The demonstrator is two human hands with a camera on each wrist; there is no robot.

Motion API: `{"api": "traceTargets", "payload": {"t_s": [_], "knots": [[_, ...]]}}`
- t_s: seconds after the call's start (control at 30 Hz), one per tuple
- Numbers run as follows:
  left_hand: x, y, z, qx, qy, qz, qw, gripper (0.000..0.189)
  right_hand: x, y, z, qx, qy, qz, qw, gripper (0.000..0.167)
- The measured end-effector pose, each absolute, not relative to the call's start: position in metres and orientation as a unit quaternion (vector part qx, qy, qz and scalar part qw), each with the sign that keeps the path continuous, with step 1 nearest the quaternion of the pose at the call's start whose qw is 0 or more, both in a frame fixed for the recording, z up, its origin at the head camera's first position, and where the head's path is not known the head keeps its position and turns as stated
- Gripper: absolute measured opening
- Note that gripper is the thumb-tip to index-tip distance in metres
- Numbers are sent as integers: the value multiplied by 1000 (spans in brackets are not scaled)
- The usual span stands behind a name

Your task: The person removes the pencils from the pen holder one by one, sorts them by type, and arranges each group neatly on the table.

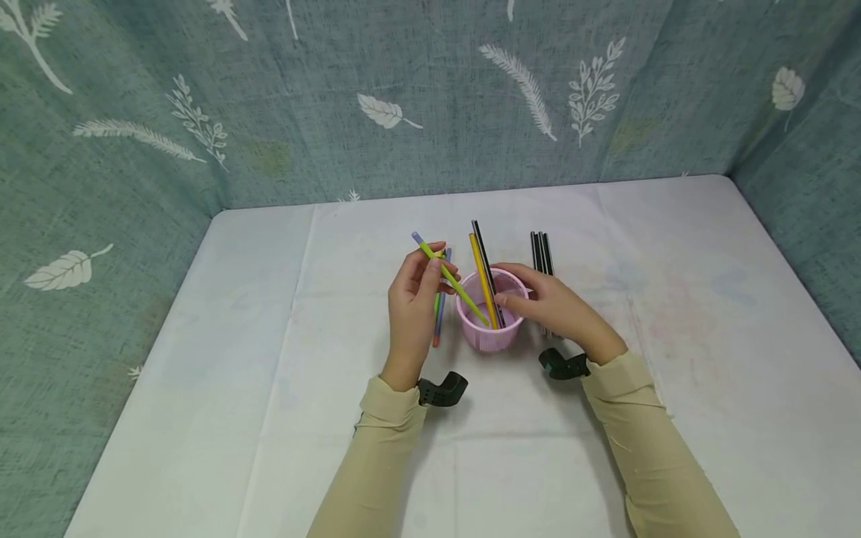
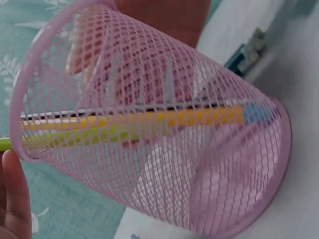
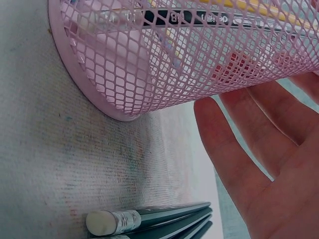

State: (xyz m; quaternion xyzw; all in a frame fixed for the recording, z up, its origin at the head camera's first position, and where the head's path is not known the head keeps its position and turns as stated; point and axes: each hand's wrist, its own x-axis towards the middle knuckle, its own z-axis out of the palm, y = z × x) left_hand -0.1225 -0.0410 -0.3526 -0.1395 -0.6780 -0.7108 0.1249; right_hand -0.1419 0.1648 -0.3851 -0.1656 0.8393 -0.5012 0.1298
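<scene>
A lime-green pencil point(image 1: 458, 288) with a bluish-purple end is pinched in my left hand point(image 1: 412, 299), slanting down so its lower part is inside a pink mesh pencil cup point(image 1: 489, 341). My right hand point(image 1: 563, 305) grips that cup from the right, thumb over the rim and fingers along the far side. A yellow pencil point(image 1: 481, 273) and a black pencil point(image 1: 478, 235) lean inside it, rising above the rim. Through the mesh in the left wrist view, the yellow pencil point(image 2: 199, 116) shows a blue end at the cup's bottom.
Several black pencils point(image 1: 541, 250) lie side by side right of the cup, partly under my right hand. Other coloured pencils point(image 1: 439, 317) lie left of the cup, partly hidden by my left hand. A white cloth point(image 1: 269, 373) covers the table; a leaf-patterned green curtain point(image 1: 430, 149) stands behind.
</scene>
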Motion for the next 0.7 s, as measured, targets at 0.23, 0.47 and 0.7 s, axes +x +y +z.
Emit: {"api": "traceTargets", "payload": {"t_s": [0.23, 0.47, 0.7], "knots": [[-126, -45, -353, -119, -644, -743, 137, 24, -142, 165, -383, -163, 844, -495, 130, 51], [-131, -48, -360, -112, -631, -754, 147, 24, -143, 166, -383, -164, 840, -500, 131, 49], [-125, -48, -351, -111, -630, -754, 148, 23, -143, 166, -385, -165, 843, -496, 129, 50]]}}
